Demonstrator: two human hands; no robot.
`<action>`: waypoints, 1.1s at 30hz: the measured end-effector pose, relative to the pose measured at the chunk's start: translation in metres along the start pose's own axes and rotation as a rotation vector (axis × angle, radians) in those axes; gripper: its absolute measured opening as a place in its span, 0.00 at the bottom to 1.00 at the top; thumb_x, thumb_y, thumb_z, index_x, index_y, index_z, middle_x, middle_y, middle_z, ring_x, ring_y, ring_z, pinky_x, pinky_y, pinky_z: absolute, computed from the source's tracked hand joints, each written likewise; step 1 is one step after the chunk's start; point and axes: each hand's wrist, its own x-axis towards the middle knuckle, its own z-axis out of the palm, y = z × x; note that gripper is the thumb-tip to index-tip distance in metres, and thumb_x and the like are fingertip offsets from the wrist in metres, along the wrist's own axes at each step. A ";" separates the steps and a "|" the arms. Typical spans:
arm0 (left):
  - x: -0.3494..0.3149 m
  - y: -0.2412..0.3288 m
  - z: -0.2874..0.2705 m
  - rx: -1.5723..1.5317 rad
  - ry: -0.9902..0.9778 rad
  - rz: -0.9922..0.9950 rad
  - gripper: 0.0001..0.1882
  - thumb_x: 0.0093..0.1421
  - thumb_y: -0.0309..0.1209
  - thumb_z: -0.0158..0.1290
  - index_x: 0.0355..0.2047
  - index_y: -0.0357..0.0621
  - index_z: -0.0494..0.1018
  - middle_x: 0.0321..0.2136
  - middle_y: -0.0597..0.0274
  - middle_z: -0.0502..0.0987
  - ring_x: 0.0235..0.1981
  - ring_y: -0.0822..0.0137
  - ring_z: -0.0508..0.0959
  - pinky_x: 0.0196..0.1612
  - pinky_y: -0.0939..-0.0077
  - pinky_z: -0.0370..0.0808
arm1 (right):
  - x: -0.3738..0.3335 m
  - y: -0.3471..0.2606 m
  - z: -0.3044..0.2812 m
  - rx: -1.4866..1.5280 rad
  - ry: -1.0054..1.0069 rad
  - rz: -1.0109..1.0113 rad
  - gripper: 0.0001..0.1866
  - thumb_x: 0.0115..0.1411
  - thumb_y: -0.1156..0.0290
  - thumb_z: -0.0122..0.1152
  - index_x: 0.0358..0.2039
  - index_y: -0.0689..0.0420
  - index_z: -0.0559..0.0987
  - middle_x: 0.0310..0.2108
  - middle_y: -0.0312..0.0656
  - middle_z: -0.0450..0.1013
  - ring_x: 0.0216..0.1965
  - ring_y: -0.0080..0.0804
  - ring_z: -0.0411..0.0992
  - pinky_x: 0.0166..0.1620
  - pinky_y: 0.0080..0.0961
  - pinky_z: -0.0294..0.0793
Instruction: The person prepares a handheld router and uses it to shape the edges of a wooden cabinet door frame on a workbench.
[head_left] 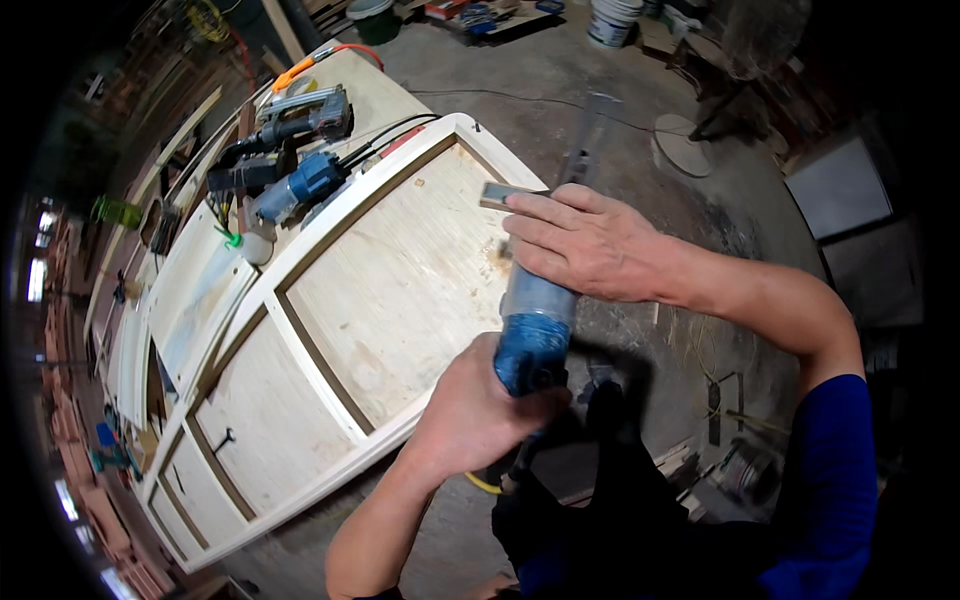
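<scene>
My left hand (485, 410) is closed around the blue body of a hand-held power tool (540, 335) with a grey cylindrical section. My right hand (590, 245) grips its far end, fingers laid over the top and the thumb out of sight. A flat metal-edged piece (497, 196) juts out left beside the right fingertips. Beyond the hand, a thin metal part (597, 125) extends, blurred; the tool's exact kind is unclear. Beneath and left of my hands lies a pale wooden panel (400, 270) with a raised frame and crossbars. The tool overlaps its right edge.
Another blue power tool (300, 187), a dark nail gun (300, 125) and a white bottle with a green nozzle (252, 245) lie beyond the panel. A small black tool (225, 438) rests inside the frame. Buckets (612, 20) and a round disc (682, 145) stand on the concrete floor.
</scene>
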 end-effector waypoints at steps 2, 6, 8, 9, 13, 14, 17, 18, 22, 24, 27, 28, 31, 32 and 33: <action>0.004 0.035 0.020 -0.005 -0.035 -0.085 0.33 0.48 0.41 0.70 0.47 0.29 0.73 0.34 0.50 0.80 0.35 0.62 0.80 0.44 0.70 0.77 | -0.025 0.016 -0.010 0.051 -0.020 -0.048 0.12 0.60 0.69 0.55 0.44 0.54 0.77 0.49 0.40 0.75 0.61 0.37 0.70 0.64 0.35 0.65; 0.013 0.073 0.069 -0.060 -0.035 -0.053 0.34 0.54 0.44 0.68 0.51 0.29 0.72 0.39 0.45 0.81 0.41 0.59 0.82 0.48 0.68 0.77 | -0.070 0.051 -0.017 0.264 -0.064 -0.140 0.15 0.58 0.68 0.60 0.47 0.54 0.77 0.49 0.41 0.75 0.61 0.39 0.70 0.65 0.40 0.65; 0.014 0.092 0.089 -0.054 -0.020 0.145 0.34 0.59 0.45 0.65 0.56 0.31 0.71 0.48 0.38 0.77 0.49 0.55 0.80 0.52 0.67 0.76 | -0.102 0.061 -0.018 0.426 -0.074 -0.095 0.18 0.56 0.67 0.64 0.48 0.53 0.77 0.48 0.42 0.76 0.60 0.41 0.70 0.66 0.43 0.64; 0.015 0.101 0.098 -0.049 -0.014 0.267 0.34 0.62 0.46 0.63 0.59 0.32 0.70 0.55 0.34 0.73 0.54 0.51 0.79 0.55 0.66 0.75 | -0.122 0.066 -0.015 0.578 -0.079 -0.050 0.25 0.50 0.65 0.71 0.49 0.53 0.76 0.50 0.44 0.76 0.61 0.43 0.70 0.68 0.49 0.63; 0.015 0.113 0.146 -0.144 0.148 0.349 0.30 0.63 0.35 0.63 0.64 0.43 0.69 0.61 0.40 0.68 0.53 0.44 0.79 0.51 0.62 0.79 | -0.197 0.054 0.005 0.814 -0.030 0.138 0.32 0.47 0.60 0.76 0.52 0.53 0.74 0.55 0.44 0.75 0.62 0.46 0.72 0.69 0.57 0.60; 0.023 0.114 0.151 -0.090 0.137 0.397 0.31 0.62 0.34 0.63 0.64 0.47 0.69 0.61 0.41 0.69 0.52 0.45 0.80 0.49 0.62 0.81 | -0.211 0.045 0.012 0.870 -0.004 0.180 0.32 0.48 0.59 0.76 0.52 0.53 0.74 0.55 0.44 0.75 0.62 0.46 0.72 0.69 0.58 0.60; 0.041 0.109 0.166 0.035 0.140 0.588 0.31 0.60 0.34 0.64 0.64 0.56 0.70 0.61 0.48 0.70 0.45 0.50 0.83 0.42 0.62 0.85 | -0.237 0.028 0.027 0.985 0.041 0.258 0.32 0.52 0.56 0.75 0.54 0.52 0.72 0.54 0.43 0.76 0.61 0.46 0.73 0.70 0.59 0.58; 0.049 0.103 0.172 0.060 0.133 0.661 0.31 0.60 0.35 0.64 0.64 0.59 0.71 0.61 0.50 0.71 0.42 0.51 0.84 0.39 0.62 0.87 | -0.242 0.026 0.032 1.004 0.044 0.265 0.32 0.52 0.56 0.74 0.54 0.52 0.72 0.54 0.43 0.76 0.61 0.46 0.73 0.70 0.60 0.58; 0.074 0.087 0.183 0.070 0.150 0.867 0.27 0.57 0.32 0.65 0.58 0.60 0.76 0.58 0.60 0.75 0.34 0.56 0.86 0.35 0.65 0.87 | -0.252 0.019 0.042 1.100 0.045 0.308 0.27 0.57 0.60 0.70 0.54 0.54 0.73 0.54 0.43 0.76 0.61 0.44 0.73 0.70 0.60 0.57; 0.078 0.087 0.178 0.088 0.159 0.896 0.27 0.55 0.31 0.64 0.57 0.59 0.78 0.56 0.63 0.77 0.30 0.59 0.84 0.32 0.67 0.85 | -0.255 0.015 0.043 1.138 0.025 0.325 0.23 0.59 0.63 0.67 0.54 0.55 0.74 0.54 0.43 0.76 0.61 0.44 0.73 0.71 0.60 0.56; 0.086 0.084 0.176 0.080 0.177 0.942 0.22 0.53 0.28 0.62 0.51 0.54 0.80 0.54 0.60 0.78 0.26 0.61 0.82 0.29 0.68 0.82 | -0.251 0.008 0.041 1.180 0.055 0.374 0.20 0.62 0.67 0.64 0.53 0.56 0.74 0.54 0.44 0.77 0.61 0.43 0.73 0.71 0.61 0.55; 0.090 0.085 0.177 0.072 0.207 0.953 0.21 0.52 0.27 0.62 0.48 0.52 0.80 0.54 0.59 0.78 0.26 0.61 0.82 0.28 0.68 0.82 | -0.250 0.003 0.043 1.213 0.084 0.401 0.16 0.64 0.68 0.62 0.51 0.56 0.74 0.52 0.46 0.77 0.60 0.44 0.74 0.71 0.62 0.53; 0.096 0.089 0.172 0.064 0.218 0.962 0.18 0.50 0.24 0.60 0.43 0.47 0.79 0.53 0.55 0.78 0.27 0.58 0.82 0.27 0.68 0.80 | -0.237 -0.015 0.036 1.272 0.121 0.533 0.09 0.68 0.71 0.55 0.47 0.57 0.74 0.47 0.49 0.78 0.56 0.47 0.75 0.72 0.63 0.49; 0.095 0.092 0.167 0.074 0.172 0.948 0.17 0.49 0.23 0.60 0.42 0.46 0.78 0.53 0.54 0.78 0.29 0.57 0.83 0.28 0.67 0.80 | -0.233 -0.022 0.034 1.273 0.145 0.574 0.09 0.69 0.70 0.55 0.47 0.57 0.74 0.47 0.50 0.79 0.56 0.46 0.76 0.72 0.63 0.49; 0.095 0.092 0.165 0.076 0.155 0.945 0.16 0.48 0.24 0.60 0.40 0.44 0.77 0.49 0.53 0.77 0.29 0.55 0.82 0.29 0.63 0.79 | -0.228 -0.028 0.034 1.276 0.170 0.610 0.09 0.69 0.70 0.55 0.47 0.57 0.74 0.46 0.50 0.79 0.56 0.46 0.76 0.72 0.62 0.49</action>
